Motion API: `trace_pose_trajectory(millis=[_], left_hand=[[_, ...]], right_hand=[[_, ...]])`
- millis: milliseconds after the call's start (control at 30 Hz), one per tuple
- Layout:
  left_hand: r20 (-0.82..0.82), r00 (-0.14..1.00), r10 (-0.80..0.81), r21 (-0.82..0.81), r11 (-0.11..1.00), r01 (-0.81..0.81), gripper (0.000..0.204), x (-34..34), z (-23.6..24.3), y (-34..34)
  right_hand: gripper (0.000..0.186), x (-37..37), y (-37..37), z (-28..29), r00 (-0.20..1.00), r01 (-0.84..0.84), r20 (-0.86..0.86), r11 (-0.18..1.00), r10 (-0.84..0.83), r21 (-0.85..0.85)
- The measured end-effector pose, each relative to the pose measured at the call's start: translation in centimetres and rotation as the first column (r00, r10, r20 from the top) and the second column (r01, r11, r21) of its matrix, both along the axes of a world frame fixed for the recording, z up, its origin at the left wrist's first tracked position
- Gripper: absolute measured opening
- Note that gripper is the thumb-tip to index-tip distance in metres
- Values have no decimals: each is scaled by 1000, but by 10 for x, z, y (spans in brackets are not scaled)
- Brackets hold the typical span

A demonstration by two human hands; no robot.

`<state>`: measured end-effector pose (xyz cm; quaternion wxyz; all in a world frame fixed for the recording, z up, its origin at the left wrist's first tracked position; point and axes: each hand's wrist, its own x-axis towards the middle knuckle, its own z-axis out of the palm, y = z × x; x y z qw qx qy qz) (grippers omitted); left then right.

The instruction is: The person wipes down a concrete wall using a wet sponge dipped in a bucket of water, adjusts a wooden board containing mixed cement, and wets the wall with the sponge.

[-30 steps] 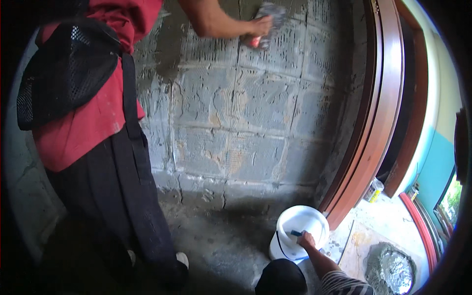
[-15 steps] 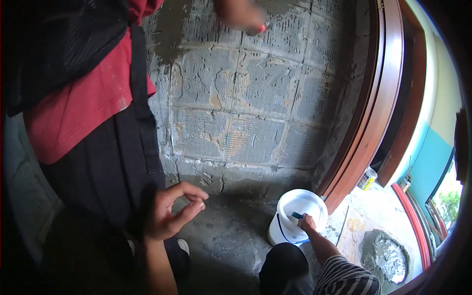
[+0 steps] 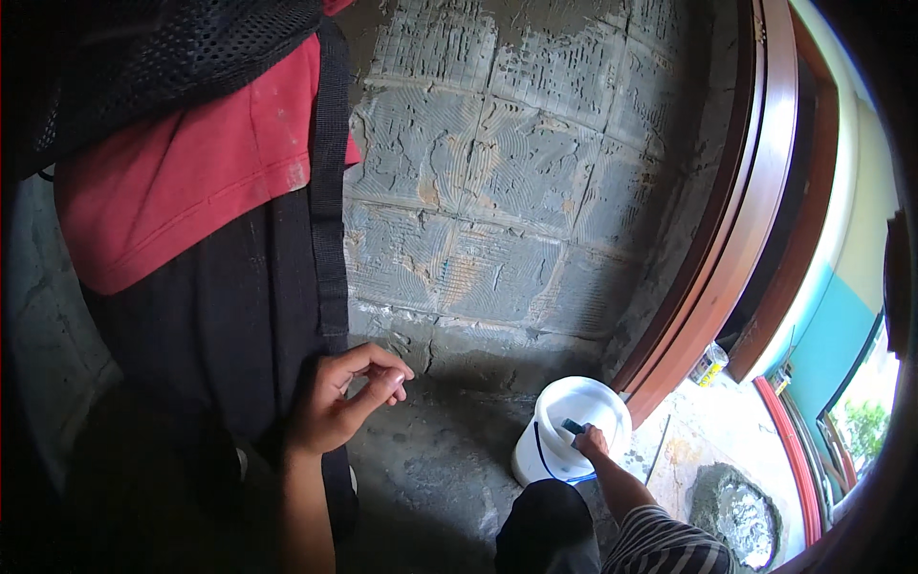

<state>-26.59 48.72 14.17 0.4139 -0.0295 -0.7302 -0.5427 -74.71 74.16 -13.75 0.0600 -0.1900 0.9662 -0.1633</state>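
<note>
My right hand [image 3: 591, 442], its forearm in a striped sleeve, reaches over the near rim of a white bucket [image 3: 526, 457] with a blue handle. Its fingers close round a small tool with a dark green handle end [image 3: 573, 426]; the rest of that tool is hidden by the hand, so its kind is unclear. In front of a co-worker's dark trousers hangs my left hand [image 3: 346, 397], loosely curled. A gap shows between thumb and forefinger, and nothing is visible in it.
A co-worker in a red shirt [image 3: 210, 182] stands close at left, beneath a black mesh item [image 3: 191, 67]. Ahead is a wall with ridged grey mortar [image 3: 478, 191]. A brown door frame [image 3: 732, 239], a tin [image 3: 709, 364] and a wet mortar heap [image 3: 741, 517] are at right.
The co-worker's hand with a red item has left the top of the view. The view has shifted slightly. My right hand stays at the bucket; my left hand's fingers have curled closer together.
</note>
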Motion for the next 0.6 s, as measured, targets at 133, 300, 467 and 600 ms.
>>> trace_pose_trajectory(millis=[133,300,467,600], left_hand=[[16,1000,2,7,1000,-3,13,0,4,7],[45,999,6,12,1000,-6,14,-2,5,7],[41,999,-2,5,1000,2,15,-1,6,9],[30,1000,-8,15,1000,7,15,0,6,9]], right_hand=[[42,5,-4,5,1000,2,-2,1000,-2,-9],[43,1,-3,0,1000,-1,-18,999,0,-37],[46,-5,0,-4,999,-31,-8,999,31,-18],[47,-6,-1,-5,1000,-18,-1,1000,18,-7]])
